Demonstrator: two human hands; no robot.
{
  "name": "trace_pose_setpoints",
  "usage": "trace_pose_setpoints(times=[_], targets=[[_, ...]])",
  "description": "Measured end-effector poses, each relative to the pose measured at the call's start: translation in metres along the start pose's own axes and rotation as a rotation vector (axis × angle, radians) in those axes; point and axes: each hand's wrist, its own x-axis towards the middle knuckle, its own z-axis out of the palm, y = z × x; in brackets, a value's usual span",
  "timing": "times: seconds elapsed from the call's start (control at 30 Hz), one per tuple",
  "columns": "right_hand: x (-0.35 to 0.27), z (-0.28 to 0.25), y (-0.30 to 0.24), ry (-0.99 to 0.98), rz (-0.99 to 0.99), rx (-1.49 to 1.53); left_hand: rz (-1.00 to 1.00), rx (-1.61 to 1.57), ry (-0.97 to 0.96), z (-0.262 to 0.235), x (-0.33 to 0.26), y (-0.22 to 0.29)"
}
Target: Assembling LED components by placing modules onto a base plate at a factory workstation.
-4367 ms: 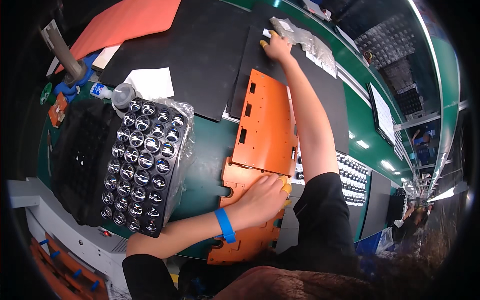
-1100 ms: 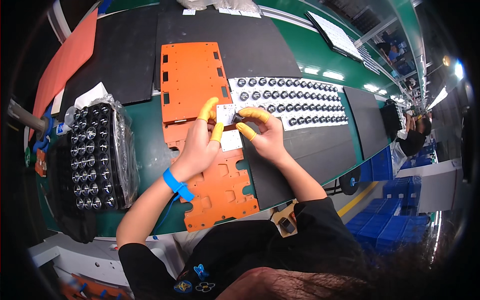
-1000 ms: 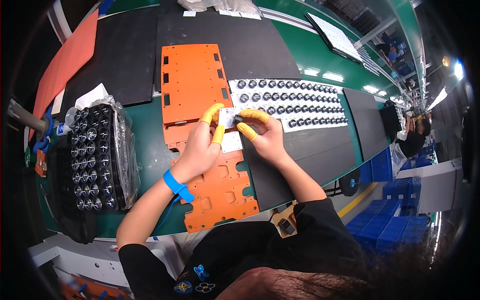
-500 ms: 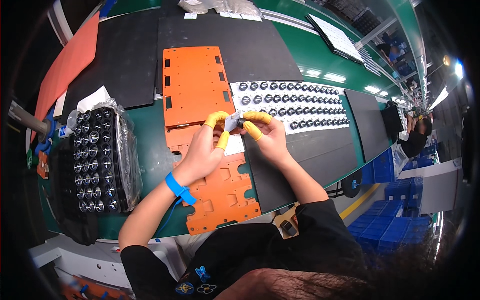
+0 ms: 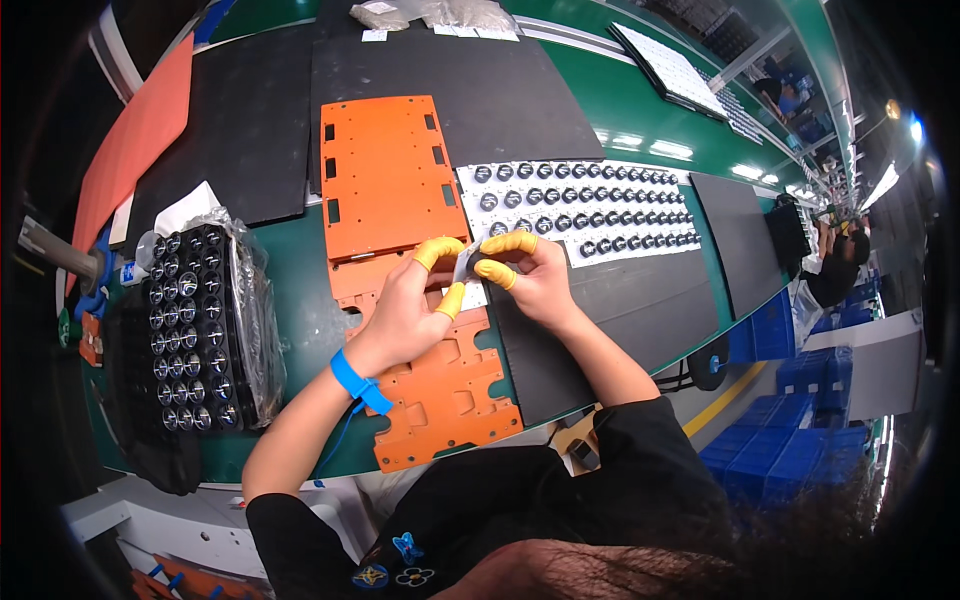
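Yellow finger cots cover the fingertips of both my hands. My left hand [image 5: 402, 312], with a blue strap [image 5: 358, 382] round its wrist, pinches a small white plate [image 5: 461, 269] held on edge. In my right hand [image 5: 545, 285], thumb and forefinger close on a small black round part [image 5: 474, 263] against the plate's right face. Whether the two are joined I cannot tell. Beneath my hands lies an orange fixture [image 5: 440, 385] with shaped recesses; another white plate [image 5: 470, 295] rests on it, partly covered. An orange panel [image 5: 390, 185] with slots lies on the fixture's far part.
Rows of white plates with black round parts [image 5: 590, 195] stand right of the panel on black mats [image 5: 620, 310]. At left is a black tray of shiny round parts [image 5: 190, 335] in clear plastic. Blue bins [image 5: 780, 430] and another person [image 5: 840, 265] are at far right.
My right fingers have drawn in closer to the white plate, with the black part now pressed to its face. The plate has turned more edge-on.
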Motion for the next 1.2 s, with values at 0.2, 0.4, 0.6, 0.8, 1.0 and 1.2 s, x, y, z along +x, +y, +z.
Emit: trace_pose_setpoints(times=[0.2, 0.4, 0.6, 0.8, 1.0, 1.2], targets=[[-0.001, 0.001, -0.001, -0.051, -0.017, -0.021, -0.074, -0.063, -0.021, -0.001, 0.001, 0.006], [0.002, -0.005, 0.0, -0.143, 0.201, 0.332, 0.002, -0.142, -0.03, 0.0, 0.0, 0.011], [0.007, -0.014, -0.008, -0.232, 0.381, 0.247, 0.164, 0.216, 0.02, -0.003, -0.001, 0.006], [0.015, -0.026, -0.03, -0.639, 0.606, 0.238, 0.5, 0.57, -0.092, -0.002, -0.002, 0.009], [0.011, -0.028, -0.031, -0.596, 0.571, 0.232, 0.596, 0.668, -0.114, 0.003, -0.004, 0.011], [0.01, -0.028, -0.022, -0.585, 0.552, 0.216, 0.606, 0.748, -0.133, 0.004, -0.006, 0.014]])
